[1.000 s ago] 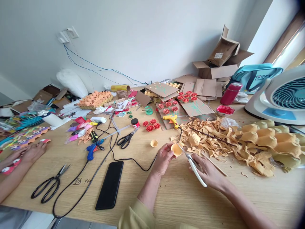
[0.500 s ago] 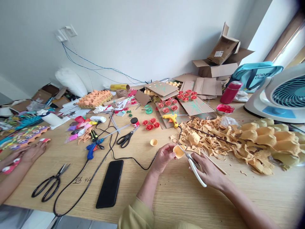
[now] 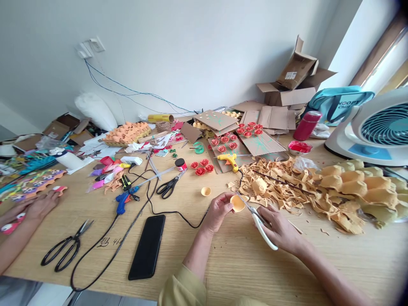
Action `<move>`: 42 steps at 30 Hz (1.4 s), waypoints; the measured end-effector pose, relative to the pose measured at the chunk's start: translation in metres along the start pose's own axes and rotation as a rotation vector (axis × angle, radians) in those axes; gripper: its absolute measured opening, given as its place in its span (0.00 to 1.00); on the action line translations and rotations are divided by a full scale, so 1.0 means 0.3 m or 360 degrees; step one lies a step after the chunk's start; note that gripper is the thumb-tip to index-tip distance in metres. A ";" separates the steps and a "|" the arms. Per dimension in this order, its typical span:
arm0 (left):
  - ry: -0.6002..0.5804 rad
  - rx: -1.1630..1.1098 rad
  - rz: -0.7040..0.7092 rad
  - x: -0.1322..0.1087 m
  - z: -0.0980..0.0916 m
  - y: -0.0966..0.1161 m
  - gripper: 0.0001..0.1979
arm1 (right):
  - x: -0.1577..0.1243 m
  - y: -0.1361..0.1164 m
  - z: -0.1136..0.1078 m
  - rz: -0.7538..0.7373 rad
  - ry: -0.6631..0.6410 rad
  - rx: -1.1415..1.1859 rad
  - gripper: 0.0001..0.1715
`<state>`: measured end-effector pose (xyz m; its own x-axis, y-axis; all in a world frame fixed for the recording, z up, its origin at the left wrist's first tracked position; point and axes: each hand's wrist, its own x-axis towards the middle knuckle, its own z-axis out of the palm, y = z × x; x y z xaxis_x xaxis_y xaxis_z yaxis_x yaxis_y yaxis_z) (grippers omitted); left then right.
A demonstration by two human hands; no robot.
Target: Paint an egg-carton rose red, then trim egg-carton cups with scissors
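Between its thumb and fingers, my left hand [image 3: 218,212] pinches a small orange carton cup [image 3: 237,203]. My right hand [image 3: 279,227] is closed round white-handled scissors [image 3: 263,229], whose blades point up and left and meet the cup's right rim. Another orange cup [image 3: 205,191] rests on the table a little behind my left hand. Behind my right hand lies a heap of torn orange carton scraps [image 3: 280,178], with a rounded orange piece [image 3: 259,185] on it.
A phone [image 3: 147,246], black scissors [image 3: 68,246] and a blue glue gun [image 3: 123,199] lie leftward. Another person's hands [image 3: 41,206] are at far left. Ahead are red flowers [image 3: 204,166] and a yellow glue gun [image 3: 230,160]; egg trays [image 3: 360,185] and a fan [image 3: 372,127] stand right.
The cup in my left hand has shifted slightly left, with the scissor blades still at its rim. The whole view has moved a little.
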<state>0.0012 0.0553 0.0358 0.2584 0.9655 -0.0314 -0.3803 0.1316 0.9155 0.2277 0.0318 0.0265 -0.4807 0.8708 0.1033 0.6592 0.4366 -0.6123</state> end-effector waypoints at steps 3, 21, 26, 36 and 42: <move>0.0022 -0.0061 -0.0019 0.001 0.000 -0.001 0.23 | 0.000 -0.003 0.002 -0.0015 0.0006 -0.0009 0.20; -0.0175 0.0147 -0.0001 -0.003 -0.002 -0.009 0.18 | 0.008 -0.009 0.005 -0.0089 0.0065 -0.0027 0.14; -0.0105 0.0039 -0.0067 -0.003 -0.007 -0.015 0.19 | 0.004 -0.002 0.017 -0.0053 0.0119 -0.0031 0.16; 0.0017 -0.0039 -0.0036 0.022 -0.019 -0.042 0.24 | 0.036 0.051 0.053 0.0031 0.0403 -0.0107 0.17; 0.0038 0.0021 -0.0034 0.029 -0.029 -0.074 0.28 | 0.047 0.074 0.055 0.0026 0.0523 -0.0212 0.15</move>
<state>0.0041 0.0629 0.0117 0.2447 0.9677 -0.0602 -0.3634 0.1491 0.9196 0.2259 0.0501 0.0016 -0.2723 0.8946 0.3542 0.7453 0.4290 -0.5104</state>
